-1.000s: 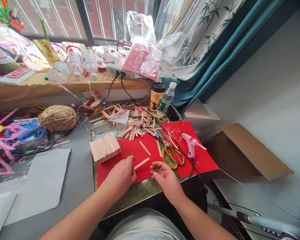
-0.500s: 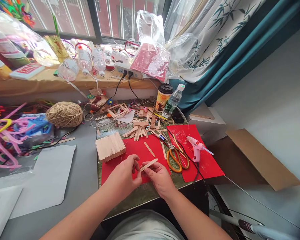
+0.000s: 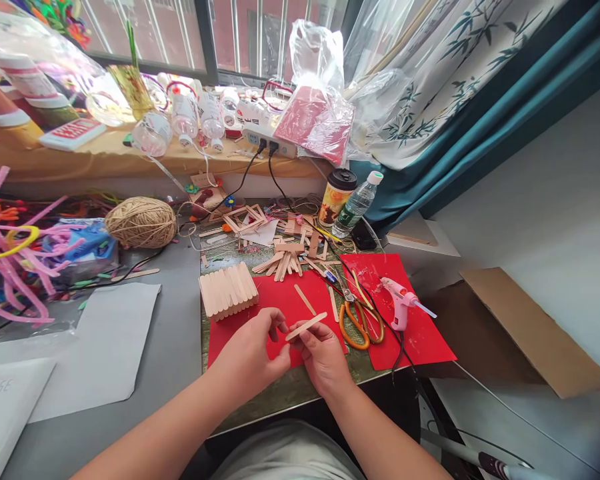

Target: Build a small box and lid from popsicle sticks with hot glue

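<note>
Between the thumb and fingers of my right hand is a wooden craft stick, tilted up to the right. My left hand is beside the stick's lower end, thumb and fingers apart with nothing between them. Below both hands lies a red sheet. A box-like piece made of craft sticks sits at the sheet's left edge. One loose stick lies on the sheet beyond my right hand.
Orange-handled scissors and a pink glue gun lie to the right, near a black cord. Behind are a heap of sticks, a paper cup and a water bottle. A twine ball lies left.
My left hand's thumb and fingers have come away from the stick's lower end, while my right hand keeps hold of it. The whole view has shifted slightly.
</note>
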Tool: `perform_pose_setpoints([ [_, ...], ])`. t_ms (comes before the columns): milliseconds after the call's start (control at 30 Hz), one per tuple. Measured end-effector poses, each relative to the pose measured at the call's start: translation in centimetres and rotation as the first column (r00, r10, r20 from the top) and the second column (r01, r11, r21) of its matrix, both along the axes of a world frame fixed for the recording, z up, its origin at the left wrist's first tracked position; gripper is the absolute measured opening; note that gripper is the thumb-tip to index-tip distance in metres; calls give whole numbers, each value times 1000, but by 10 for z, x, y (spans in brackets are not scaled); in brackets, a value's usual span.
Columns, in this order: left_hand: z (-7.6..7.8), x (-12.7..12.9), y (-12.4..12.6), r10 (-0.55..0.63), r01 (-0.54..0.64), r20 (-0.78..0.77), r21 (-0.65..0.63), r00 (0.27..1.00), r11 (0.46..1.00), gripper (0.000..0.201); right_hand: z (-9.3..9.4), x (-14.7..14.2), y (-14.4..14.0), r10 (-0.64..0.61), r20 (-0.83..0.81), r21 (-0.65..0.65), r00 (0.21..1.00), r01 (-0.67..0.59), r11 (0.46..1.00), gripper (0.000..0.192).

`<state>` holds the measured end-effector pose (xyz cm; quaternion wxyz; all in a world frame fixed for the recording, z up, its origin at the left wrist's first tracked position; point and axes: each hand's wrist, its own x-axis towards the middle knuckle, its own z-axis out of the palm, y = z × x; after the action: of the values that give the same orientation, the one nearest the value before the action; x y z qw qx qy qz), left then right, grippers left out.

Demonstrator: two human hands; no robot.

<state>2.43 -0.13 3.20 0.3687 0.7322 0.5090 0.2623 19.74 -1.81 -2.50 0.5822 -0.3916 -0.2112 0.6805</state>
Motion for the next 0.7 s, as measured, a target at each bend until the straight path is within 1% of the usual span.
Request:
perform_pose_setpoints([
  [67, 4, -1, -2, 8, -9, 27, 29, 1000, 1000, 30, 5, 4, 5, -75, 9, -18, 997, 75, 997, 25],
  [100, 6, -4, -3, 39, -41, 41, 62, 998, 997, 28, 8, 8, 8, -114, 10, -17, 993, 114, 993, 24],
  [167, 9, -13, -9, 157, -165, 62, 161, 986, 973, 24, 14, 19, 14, -193, 5, 1, 981, 193, 981, 22],
  [200, 10, -20, -13, 230, -240, 70, 213, 971, 947, 23, 17, 27, 16, -236, 0, 10, 972, 236, 972, 21],
  [233, 9, -29, -16, 292, -306, 91, 237, 952, 922, 24, 19, 36, 19, -275, -3, 12, 961, 275, 961, 22],
  [267, 8, -38, -20, 292, -310, 117, 195, 949, 931, 20, 21, 45, 21, -319, -1, 10, 948, 319, 948, 22],
  [300, 5, -47, -23, 302, -319, 155, 103, 941, 942, 14, 22, 54, 22, -350, 9, 4, 937, 350, 937, 24],
  [333, 2, -55, -25, 319, -314, 183, -56, 930, 948, 16, 22, 63, 23, -368, 26, 2, 929, 369, 930, 25],
  [367, -1, -60, -27, 368, -313, 220, -250, 903, 916, 22, 21, 70, 24, -388, 47, 4, 920, 388, 921, 27],
  [400, -4, -63, -29, 428, -303, 271, -401, 862, 865, 26, 20, 76, 24, -394, 59, 2, 917, 394, 919, 27],
  [433, -6, -63, -30, 482, -275, 319, -520, 816, 809, 30, 19, 80, 24, -393, 67, 2, 917, 393, 919, 28],
  [467, -9, -61, -31, 531, -241, 371, -599, 762, 764, 31, 18, 82, 24, -385, 71, 2, 920, 385, 923, 28],
  [533, -11, -49, -32, 615, -186, 467, -681, 636, 709, 27, 18, 82, 23, -350, 68, 1, 934, 351, 936, 29],
  [567, -12, -43, -31, 656, -166, 510, -705, 556, 689, 23, 18, 80, 22, -329, 63, -2, 942, 330, 944, 29],
  [600, -12, -36, -29, 704, -164, 545, -725, 456, 668, 21, 18, 79, 21, -308, 56, -8, 950, 309, 951, 30],
  [633, -12, -30, -27, 753, -169, 557, -753, 351, 636, 21, 19, 78, 21, -289, 47, -16, 956, 290, 957, 30],
  [700, -10, -21, -22, 824, -166, 543, -808, 163, 565, 24, 20, 78, 21, -267, 35, -23, 963, 268, 963, 31],
])
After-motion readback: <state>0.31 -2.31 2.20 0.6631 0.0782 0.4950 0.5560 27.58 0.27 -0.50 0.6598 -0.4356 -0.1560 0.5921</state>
